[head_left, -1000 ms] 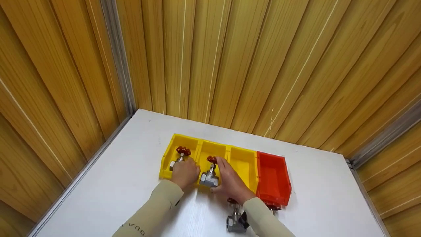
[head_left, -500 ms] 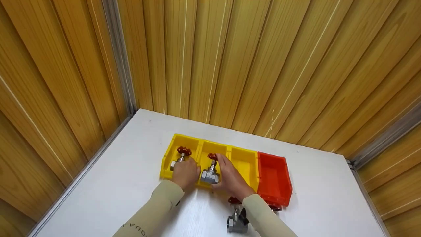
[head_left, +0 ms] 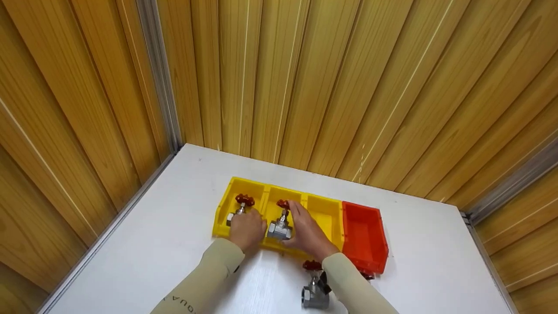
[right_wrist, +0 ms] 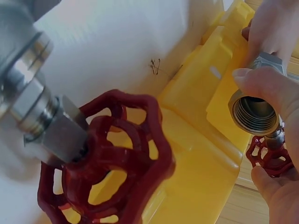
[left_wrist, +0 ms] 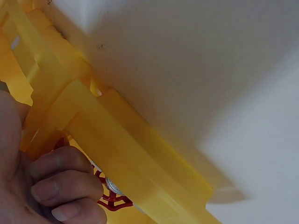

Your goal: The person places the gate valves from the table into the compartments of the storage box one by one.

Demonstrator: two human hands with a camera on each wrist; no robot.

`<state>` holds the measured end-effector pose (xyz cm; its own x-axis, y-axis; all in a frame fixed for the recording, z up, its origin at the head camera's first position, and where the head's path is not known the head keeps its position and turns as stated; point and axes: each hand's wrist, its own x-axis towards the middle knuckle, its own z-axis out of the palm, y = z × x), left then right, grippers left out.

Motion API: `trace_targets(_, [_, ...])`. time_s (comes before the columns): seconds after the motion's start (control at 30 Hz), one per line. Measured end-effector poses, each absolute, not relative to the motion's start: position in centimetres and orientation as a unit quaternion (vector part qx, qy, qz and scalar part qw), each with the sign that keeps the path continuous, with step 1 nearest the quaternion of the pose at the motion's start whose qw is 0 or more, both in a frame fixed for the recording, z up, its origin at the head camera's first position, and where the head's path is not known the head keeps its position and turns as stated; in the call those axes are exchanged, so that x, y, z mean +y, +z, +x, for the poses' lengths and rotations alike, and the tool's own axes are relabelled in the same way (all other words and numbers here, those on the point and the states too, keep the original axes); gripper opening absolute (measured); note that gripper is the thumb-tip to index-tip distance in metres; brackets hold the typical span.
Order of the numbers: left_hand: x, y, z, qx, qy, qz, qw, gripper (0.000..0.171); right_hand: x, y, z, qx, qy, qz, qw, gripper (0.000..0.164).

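Observation:
My right hand [head_left: 308, 234] holds a metal valve with a red handwheel [head_left: 279, 229] at the second yellow bin from the left. In the right wrist view, my thumb lies on its steel body [right_wrist: 254, 112], beside the threaded opening, and my fingers are at the handwheel. At the front of the leftmost yellow bin [head_left: 221, 218], my left hand [head_left: 246, 231] grips the bin's edge; in the left wrist view its fingers [left_wrist: 70, 184] are curled at the yellow wall [left_wrist: 121, 144]. Another valve [head_left: 244, 200] stands inside that bin, partly hidden by this hand.
A third yellow bin [head_left: 322, 201] and a red bin [head_left: 365, 235] continue the row to the right. One valve [head_left: 314, 293] stands on the white table [head_left: 427, 257] near my right forearm, which partly hides another red handwheel [head_left: 368, 275]. Wood-patterned walls [head_left: 305, 87] enclose the table.
My right hand has moved the valve slightly forward, farther over the second yellow bin. The left hand has stayed at the bin's edge.

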<state>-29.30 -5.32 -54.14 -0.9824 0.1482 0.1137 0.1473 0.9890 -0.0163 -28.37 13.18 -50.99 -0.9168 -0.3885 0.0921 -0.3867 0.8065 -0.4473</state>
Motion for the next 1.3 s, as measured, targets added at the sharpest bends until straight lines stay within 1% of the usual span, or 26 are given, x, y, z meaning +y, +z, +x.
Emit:
trace_targets(0.3, [-5.3,-54.2,-29.4,-0.996,0.007,-0.073,0.053,0.048,13.4,-50.8,-28.9,0.95,-0.252,-0.186,0.011,0.11])
trace_targets(0.53, [-5.5,-54.2,-29.2,-0.995,0.004,-0.076,0.07,0.058,13.5,-51.1,-29.4,0.952,-0.234,-0.195,-0.001,0.11])
trace_targets(0.67, [-5.5,-54.2,-29.2,-0.994,0.018,-0.075,0.072,0.059,13.5,-51.1,-29.6,0.951,-0.241,-0.194,0.004,0.111])
trace_targets(0.9, [-5.5,-54.3,-29.3,-0.994,0.01,-0.077,0.075,0.055,13.5,-51.2,-30.1,0.951,-0.24,-0.195,0.013,0.11])
trace_targets(1.17, [-5.5,-54.1,-29.3,-0.995,0.0,-0.072,0.065,0.048,13.3,-51.4,-30.6,0.952,-0.226,-0.206,0.016,0.11])
trace_targets(1.3, [-5.4,-54.1,-29.4,-0.996,0.005,-0.071,0.053,0.049,13.2,-51.5,-30.7,0.953,-0.225,-0.201,0.024,0.109])
